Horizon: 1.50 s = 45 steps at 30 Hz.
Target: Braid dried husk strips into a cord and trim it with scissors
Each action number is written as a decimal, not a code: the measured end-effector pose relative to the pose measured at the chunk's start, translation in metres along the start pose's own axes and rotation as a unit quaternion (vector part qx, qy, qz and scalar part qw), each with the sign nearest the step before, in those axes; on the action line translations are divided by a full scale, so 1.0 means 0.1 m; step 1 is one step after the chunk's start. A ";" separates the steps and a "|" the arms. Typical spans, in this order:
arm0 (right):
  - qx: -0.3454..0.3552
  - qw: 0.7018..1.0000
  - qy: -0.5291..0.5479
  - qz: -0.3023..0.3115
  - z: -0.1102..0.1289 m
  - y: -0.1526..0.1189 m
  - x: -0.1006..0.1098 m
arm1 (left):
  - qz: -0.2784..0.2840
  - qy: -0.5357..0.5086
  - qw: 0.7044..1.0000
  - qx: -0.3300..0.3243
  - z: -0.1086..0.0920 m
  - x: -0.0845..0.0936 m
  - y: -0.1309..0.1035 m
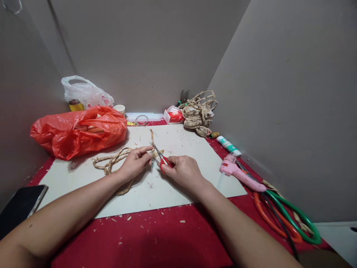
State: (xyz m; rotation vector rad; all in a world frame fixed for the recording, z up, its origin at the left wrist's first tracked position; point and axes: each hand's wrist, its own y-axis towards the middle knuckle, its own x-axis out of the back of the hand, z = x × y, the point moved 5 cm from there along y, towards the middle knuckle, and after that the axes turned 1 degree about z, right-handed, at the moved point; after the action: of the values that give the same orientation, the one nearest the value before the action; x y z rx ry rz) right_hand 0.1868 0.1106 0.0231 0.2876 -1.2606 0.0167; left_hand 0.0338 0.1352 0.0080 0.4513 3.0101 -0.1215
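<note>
In the head view my right hand (184, 170) is closed round the red handles of a pair of scissors (163, 160). The blades point up and to the left, meeting a braided straw rope (152, 136) whose short end sticks up past them. My left hand (136, 162) pinches the rope just beside the blades, index finger stretched toward them. A loose loop of the same straw rope (108, 163) lies on the white board (173, 193) left of and under my left wrist. A small pale piece near the fingertips is partly hidden.
A red plastic bag (79, 130) sits at the left, a phone (23, 203) nearer me. Straw rope coils (195, 115) and a tissue box (173, 115) stand at the back. On the right lie a pink glue gun (240, 174) and green-handled tool (295, 216). Scraps dot the red cloth (145, 242).
</note>
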 end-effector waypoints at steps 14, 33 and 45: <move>-0.025 0.999 0.018 0.011 -0.04 0.00 0.02 | -0.003 0.128 0.987 -0.100 -0.06 0.04 0.00; -0.035 0.996 0.068 -0.035 -0.11 0.02 0.07 | -0.013 -0.007 0.999 -0.037 -0.03 0.08 0.04; 0.039 0.994 -0.096 -0.040 0.06 -0.02 0.07 | -0.006 -0.098 0.995 -0.003 0.00 0.10 0.07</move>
State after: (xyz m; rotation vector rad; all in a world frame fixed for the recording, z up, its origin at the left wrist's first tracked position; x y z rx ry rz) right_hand 0.1835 0.1065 0.0307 0.4150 -1.4413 -0.0311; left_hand 0.0262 0.1449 0.0067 0.3970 2.8208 -0.1470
